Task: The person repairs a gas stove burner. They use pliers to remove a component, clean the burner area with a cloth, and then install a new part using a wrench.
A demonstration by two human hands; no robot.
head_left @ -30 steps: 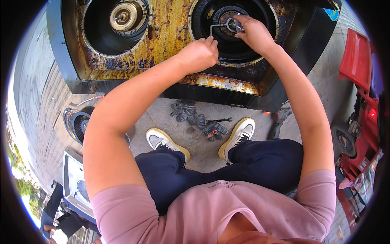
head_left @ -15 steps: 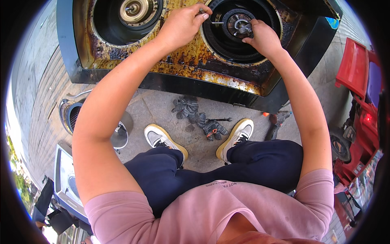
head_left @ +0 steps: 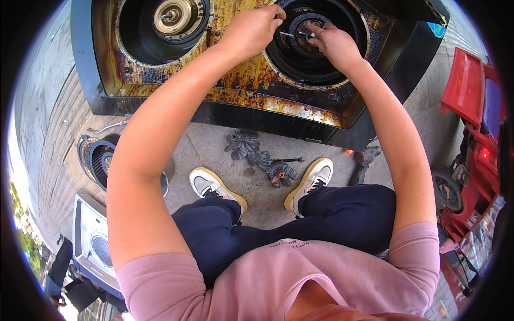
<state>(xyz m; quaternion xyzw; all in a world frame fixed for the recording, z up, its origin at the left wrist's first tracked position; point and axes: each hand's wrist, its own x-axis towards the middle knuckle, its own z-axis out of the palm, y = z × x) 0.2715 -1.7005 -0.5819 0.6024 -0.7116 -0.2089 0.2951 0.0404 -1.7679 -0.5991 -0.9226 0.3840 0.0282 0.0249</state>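
Observation:
A greasy range hood lies in front of me, its two round fan openings facing up. My left hand is closed in a pinch at the left rim of the right opening. A thin metal rod runs from beside its fingertips toward the hub. My right hand reaches into that opening, thumb and forefinger closing at the dark ringed hub. What they grip is mostly hidden. In the left opening a brass-coloured hub with a central shaft is exposed.
Dark work gloves and a wrench lie between my shoes. A power tool is by the hood's near right edge. At left stand a fan wheel and a white panel; a red three-wheeled vehicle is at right.
My right hand has shifted left over the hub, and the dark metal fitting at its fingers no longer shows. My left hand has moved slightly right. The whole view has shifted a little.

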